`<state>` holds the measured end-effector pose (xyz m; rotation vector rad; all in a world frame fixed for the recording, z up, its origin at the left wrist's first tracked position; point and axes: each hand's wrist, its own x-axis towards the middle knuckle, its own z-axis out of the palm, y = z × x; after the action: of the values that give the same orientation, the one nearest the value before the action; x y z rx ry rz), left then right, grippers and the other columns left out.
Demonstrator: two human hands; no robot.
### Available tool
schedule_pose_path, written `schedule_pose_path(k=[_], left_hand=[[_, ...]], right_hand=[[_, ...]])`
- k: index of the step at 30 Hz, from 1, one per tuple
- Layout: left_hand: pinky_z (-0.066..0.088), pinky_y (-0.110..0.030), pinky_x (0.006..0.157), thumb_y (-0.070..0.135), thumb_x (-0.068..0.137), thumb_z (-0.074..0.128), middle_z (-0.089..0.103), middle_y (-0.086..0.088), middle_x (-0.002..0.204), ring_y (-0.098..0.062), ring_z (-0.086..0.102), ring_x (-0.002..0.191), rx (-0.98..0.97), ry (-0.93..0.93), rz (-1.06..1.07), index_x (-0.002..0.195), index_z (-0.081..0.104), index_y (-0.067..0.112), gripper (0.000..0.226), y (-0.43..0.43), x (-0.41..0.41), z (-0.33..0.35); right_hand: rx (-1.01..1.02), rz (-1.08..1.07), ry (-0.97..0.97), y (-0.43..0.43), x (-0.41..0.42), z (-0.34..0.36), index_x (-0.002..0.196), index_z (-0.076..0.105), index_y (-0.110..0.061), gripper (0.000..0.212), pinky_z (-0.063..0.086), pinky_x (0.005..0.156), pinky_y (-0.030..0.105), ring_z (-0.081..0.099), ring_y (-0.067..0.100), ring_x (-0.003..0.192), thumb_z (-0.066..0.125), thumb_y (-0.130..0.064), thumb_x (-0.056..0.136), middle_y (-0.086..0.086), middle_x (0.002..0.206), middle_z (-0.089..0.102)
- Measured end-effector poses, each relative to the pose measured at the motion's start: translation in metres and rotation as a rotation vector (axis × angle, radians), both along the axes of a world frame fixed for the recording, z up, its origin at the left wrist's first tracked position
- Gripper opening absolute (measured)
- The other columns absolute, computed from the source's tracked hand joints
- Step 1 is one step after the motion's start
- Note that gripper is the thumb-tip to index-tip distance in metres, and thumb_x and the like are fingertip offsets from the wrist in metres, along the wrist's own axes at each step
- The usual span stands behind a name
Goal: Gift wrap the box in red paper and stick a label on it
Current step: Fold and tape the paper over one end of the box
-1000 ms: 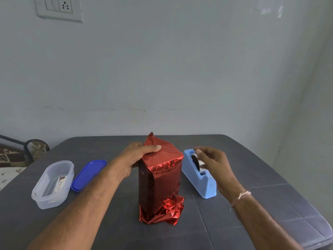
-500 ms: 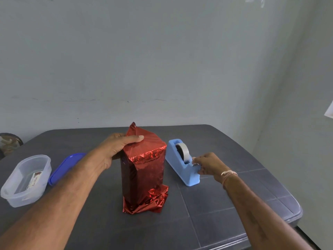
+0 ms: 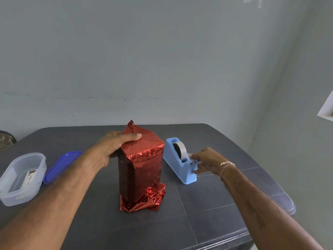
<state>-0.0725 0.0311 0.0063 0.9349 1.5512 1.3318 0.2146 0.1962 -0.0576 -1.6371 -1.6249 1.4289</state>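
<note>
So the left hand point(image 3: 115, 147) is coming in from the lower left with the forearm angled up across the worktop point(image 3: 216, 204), and it's gripping the top of the box point(image 3: 142, 174): the thumb is lying flat across the folded top and the other fingers are curling round the far left side, out of sight. The right hand point(image 3: 207, 160) is reaching in from the lower right, wrist fairly straight with a thin thread band point(image 3: 227, 165) round it, and its loosely bent fingers are sitting on the cutter end of the light blue tape dispenser point(image 3: 177, 165). It might be pinching the tape end there, honestly can't tell. The box is standing upright in the middle of the worktop, already wearing its shiny red paper point(image 3: 144, 199), which is bunching up crumpled at the bottom and poking up in a point at the top rear. The dispenser is sitting just to the right of it, not touching, with a whitish tape roll point(image 3: 180, 152) in it. Over on the left a clear plastic tub point(image 3: 38, 179) is holding a small printed label point(image 3: 28, 178), too blurry to read, and a blue lid point(image 3: 61, 166) is lying just beside the tub.
</note>
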Motion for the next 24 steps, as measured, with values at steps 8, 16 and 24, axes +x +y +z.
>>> schedule_pose_path(k=[8,16,24], left_hand=[[0.052,-0.017,0.045,0.031,0.074,0.086,0.074,-0.005,0.068,-0.013,0.066,0.053,-0.021,0.014,0.019,0.070,0.073,0.015,0.021,-0.002,0.001,0.001],[0.055,-0.019,0.047,0.058,0.023,0.098,0.076,-0.009,0.078,-0.015,0.069,0.057,-0.025,0.028,-0.003,0.078,0.074,0.015,0.074,-0.007,0.002,0.004],[0.056,-0.026,0.062,0.065,-0.002,0.093,0.078,-0.007,0.081,-0.017,0.071,0.064,-0.027,0.041,-0.017,0.097,0.074,0.012,0.114,-0.005,-0.002,0.001]], right_hand=[[-0.056,-0.050,0.121,-0.008,0.002,-0.002,0.127,0.061,0.004,0.040,0.064,0.078,0.051,0.070,0.038,0.104,0.072,-0.015,0.093,0.021,0.127,0.062],[-0.082,-0.092,0.290,-0.018,0.010,-0.013,0.117,0.067,0.001,0.030,0.064,0.076,0.049,0.070,0.035,0.107,0.070,-0.016,0.093,0.021,0.125,0.066],[-0.102,-0.100,0.425,-0.031,0.020,-0.026,0.113,0.067,0.000,0.023,0.062,0.087,0.048,0.066,0.033,0.115,0.068,-0.016,0.097,0.018,0.124,0.065]])
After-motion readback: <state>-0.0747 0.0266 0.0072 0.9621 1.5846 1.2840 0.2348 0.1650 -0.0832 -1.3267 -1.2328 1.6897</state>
